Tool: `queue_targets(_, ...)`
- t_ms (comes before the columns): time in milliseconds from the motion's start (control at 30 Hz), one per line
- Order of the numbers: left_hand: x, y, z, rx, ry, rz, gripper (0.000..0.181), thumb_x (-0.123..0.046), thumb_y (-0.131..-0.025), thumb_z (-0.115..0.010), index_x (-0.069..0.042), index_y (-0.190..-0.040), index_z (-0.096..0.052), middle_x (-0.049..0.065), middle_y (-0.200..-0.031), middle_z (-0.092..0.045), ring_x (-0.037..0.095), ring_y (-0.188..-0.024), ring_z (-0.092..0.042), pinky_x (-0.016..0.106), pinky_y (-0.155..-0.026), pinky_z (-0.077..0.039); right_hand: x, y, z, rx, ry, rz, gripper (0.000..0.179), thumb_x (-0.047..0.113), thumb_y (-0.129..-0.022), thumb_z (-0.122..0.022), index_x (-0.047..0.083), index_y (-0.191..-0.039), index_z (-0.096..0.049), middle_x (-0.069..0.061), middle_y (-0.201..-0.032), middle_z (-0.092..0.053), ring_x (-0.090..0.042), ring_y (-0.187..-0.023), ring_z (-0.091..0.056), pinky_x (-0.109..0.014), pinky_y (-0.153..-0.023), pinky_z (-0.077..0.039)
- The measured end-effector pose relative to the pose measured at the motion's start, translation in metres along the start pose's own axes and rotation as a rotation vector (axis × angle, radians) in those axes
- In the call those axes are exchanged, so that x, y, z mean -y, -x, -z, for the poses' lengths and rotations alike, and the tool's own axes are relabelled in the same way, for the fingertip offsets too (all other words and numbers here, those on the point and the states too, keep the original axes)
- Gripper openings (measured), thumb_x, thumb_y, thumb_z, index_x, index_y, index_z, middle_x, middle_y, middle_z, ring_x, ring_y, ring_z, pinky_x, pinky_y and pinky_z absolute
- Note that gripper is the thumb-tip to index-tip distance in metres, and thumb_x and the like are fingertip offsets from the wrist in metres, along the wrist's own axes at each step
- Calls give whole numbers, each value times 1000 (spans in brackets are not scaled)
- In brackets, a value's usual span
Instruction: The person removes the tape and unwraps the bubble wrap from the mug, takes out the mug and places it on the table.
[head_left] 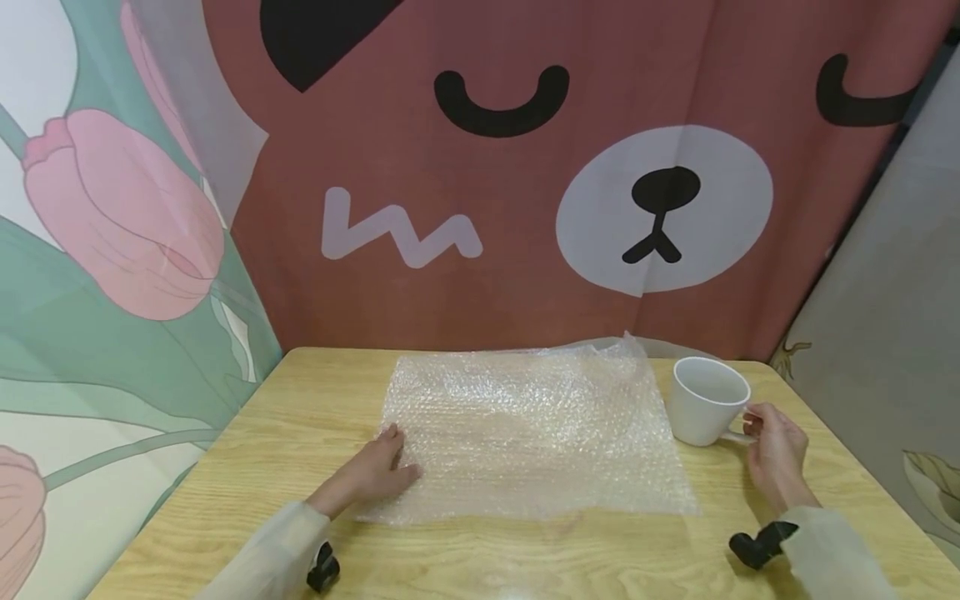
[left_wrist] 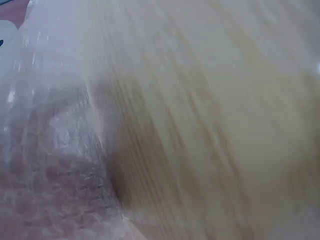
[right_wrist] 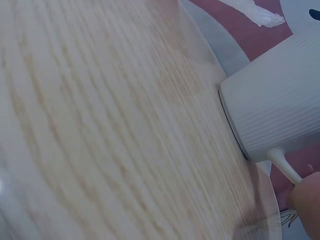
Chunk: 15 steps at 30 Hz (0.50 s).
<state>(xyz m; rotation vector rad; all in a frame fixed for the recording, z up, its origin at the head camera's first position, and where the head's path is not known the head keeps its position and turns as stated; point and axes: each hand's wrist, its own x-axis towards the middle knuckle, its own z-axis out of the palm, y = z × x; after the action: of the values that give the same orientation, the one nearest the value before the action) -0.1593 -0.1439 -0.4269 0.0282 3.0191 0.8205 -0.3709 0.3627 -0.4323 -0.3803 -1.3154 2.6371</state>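
A sheet of bubble wrap (head_left: 525, 442) is spread across the table, one upper corner lifted a little. My left hand (head_left: 375, 473) rests on its left edge, thumb apart from the fingers. The left wrist view has the bubble wrap (left_wrist: 45, 150) along its left side, the hand itself mostly hidden. To the right of the sheet a white mug (head_left: 701, 408) is upright, its handle pointing right. With my right hand (head_left: 778, 450) I pinch that handle. Fine ribs cover the mug (right_wrist: 275, 100) in the right wrist view, where fingertips meet the handle.
The wooden table (head_left: 262, 450) has rounded back corners. Right behind it hangs a curtain (head_left: 510, 300) with a bear face, and a tulip-patterned curtain (head_left: 127, 208) closes off the left side. A grey patterned curtain (head_left: 892, 292) is on the right.
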Motion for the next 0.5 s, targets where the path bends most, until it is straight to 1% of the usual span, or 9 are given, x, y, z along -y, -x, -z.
queue_targets(100,-2,-1,-3,36,12,46,86,-44,-88,-68,22,-134,-37,41,-146,-19,51,-137,-19,56,-111,-22,2,0,5,15,27,-12,35,-1,-90,-56,7,-59,-68,2,-58,-59,-9,-53,-52,-16,-40,-36)
queue_targets(133,-3,-1,-4,43,15,63,96,-48,-86,-69,23,-138,-29,40,-147,-17,50,-138,-17,55,-111,-21,2,-1,6,26,29,-12,34,-1,-91,-56,7,-59,-67,2,-59,-60,-9,-54,-52,-15,-43,-39)
queue_targets(167,-3,0,-5,47,13,71,99,-50,-85,-69,23,-139,-28,40,-148,-16,50,-138,-16,55,-112,-20,3,-2,7,41,32,-11,34,-1,-91,-57,7,-60,-67,2,-60,-60,-8,-56,-52,-15,-46,-41)
queue_targets(300,-4,0,-8,47,13,79,105,-52,-84,-70,23,-140,-24,40,-149,-13,49,-139,-14,54,-112,-20,4,-5,12,127,29,6,34,-3,-92,-55,6,-61,-68,2,-62,-60,-8,-59,-53,-15,-58,-47)
queue_targets(500,-5,3,-6,25,1,71,101,-47,-84,-72,25,-138,-25,41,-148,-12,49,-139,-12,54,-112,-19,7,-12,16,289,56,11,35,-1,-95,-52,6,-65,-69,2,-64,-61,-8,-64,-53,-16,-63,-47)
